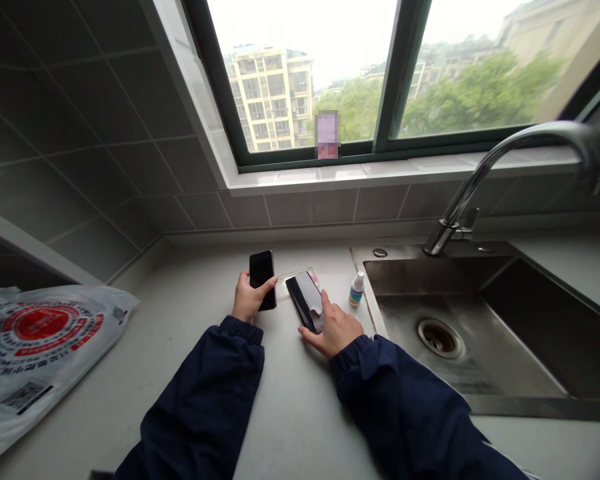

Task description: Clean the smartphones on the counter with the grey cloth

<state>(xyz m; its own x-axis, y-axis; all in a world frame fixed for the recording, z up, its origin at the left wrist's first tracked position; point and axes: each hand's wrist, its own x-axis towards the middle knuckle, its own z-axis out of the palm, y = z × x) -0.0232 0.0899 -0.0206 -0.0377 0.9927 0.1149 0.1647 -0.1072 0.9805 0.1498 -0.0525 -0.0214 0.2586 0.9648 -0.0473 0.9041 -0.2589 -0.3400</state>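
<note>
My left hand (249,295) is closed around a black smartphone (263,275), tilted up with its dark screen towards me and my thumb across its lower right edge. Beside it, my right hand (337,328) grips a second black smartphone (297,295) at its right edge and lower corner. A pale grey area covers much of that phone's face; I cannot tell whether it is a cloth or a reflection. Behind both phones lies a flat, clear case (282,288), partly hidden, with a pink patch near its far corner. A small white-capped spray bottle (357,289) stands right of my right hand.
A steel sink (395,320) with a curved faucet (475,193) is set into the white counter (190,373) on the right. A printed plastic bag (55,340) lies at the left. Tiled wall and a window (300,163) rise behind.
</note>
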